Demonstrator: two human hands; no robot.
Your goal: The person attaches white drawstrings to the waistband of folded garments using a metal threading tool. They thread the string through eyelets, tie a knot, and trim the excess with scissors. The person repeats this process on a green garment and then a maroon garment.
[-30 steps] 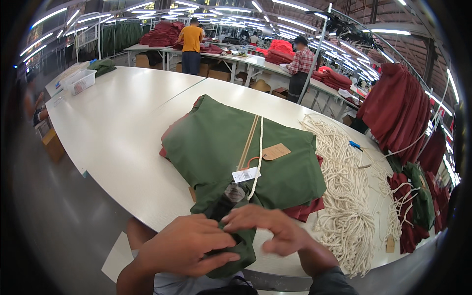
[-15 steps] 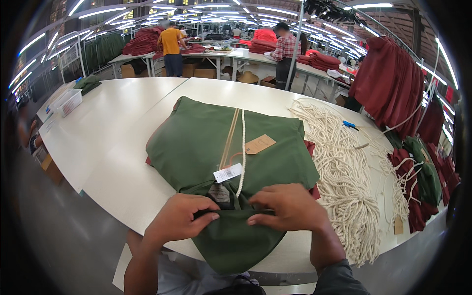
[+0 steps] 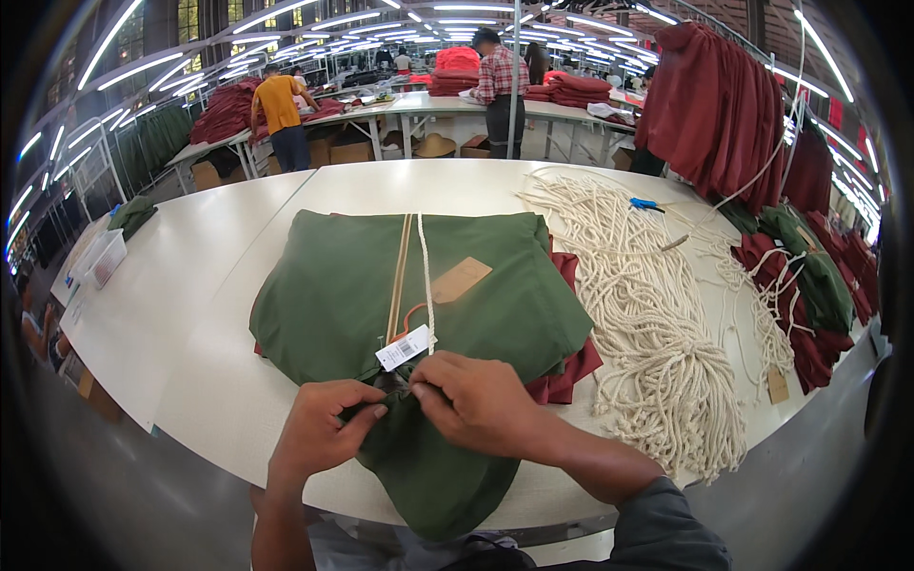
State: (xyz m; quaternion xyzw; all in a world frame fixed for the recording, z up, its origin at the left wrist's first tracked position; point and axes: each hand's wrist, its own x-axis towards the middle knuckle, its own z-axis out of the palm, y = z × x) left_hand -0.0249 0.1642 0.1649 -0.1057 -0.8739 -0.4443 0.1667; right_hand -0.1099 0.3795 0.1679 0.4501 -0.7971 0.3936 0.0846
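Item: green garment point(image 3: 419, 314) on white tabletop point(image 3: 181, 314), both hands working at its near edge.
I am seeing the left hand point(image 3: 319, 433) and right hand point(image 3: 476, 400) pinching the fabric together, each grip pressed closed on it just below a white tag point(image 3: 404, 348); a cream cord point(image 3: 426, 276) is lying along the garment, rope pile point(image 3: 647, 314) sitting to the right.

Matt green cloth garment point(image 3: 419, 305), paper tag point(image 3: 404, 348), rough cotton cords point(image 3: 647, 324).

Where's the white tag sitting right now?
In the head view, the white tag lies on the green garment near the table's front edge, at the lower end of the white cord, just above the left hand and right hand.
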